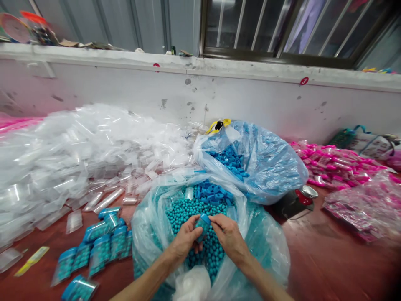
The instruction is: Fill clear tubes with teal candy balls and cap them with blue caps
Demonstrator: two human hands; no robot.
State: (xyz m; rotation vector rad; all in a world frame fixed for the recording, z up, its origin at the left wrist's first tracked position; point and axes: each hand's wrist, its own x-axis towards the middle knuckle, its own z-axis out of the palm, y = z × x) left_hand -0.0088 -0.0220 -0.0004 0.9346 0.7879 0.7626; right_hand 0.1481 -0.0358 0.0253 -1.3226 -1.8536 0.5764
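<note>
Over an open plastic bag (147,200) of teal beads (184,212), my left hand (184,236) is closed around a small clear container (202,232) with a blue cap (205,218). Teal beads show through its wall. My right hand (227,234) pinches at the cap's right side with thumb and forefinger. A heap of loose blue caps (214,193) lies on the beads at the bag's far side. Left of the bag, several filled, blue-capped containers (100,251) lie in a cluster on the red table (313,255).
Clear empty containers (78,154) form a large pile at the left. Behind the bead bag, another bag (266,154) holds blue caps. A dark flask (293,202) and pink packed items (338,165) are at the right. A yellow tool (31,261) lies at the front left.
</note>
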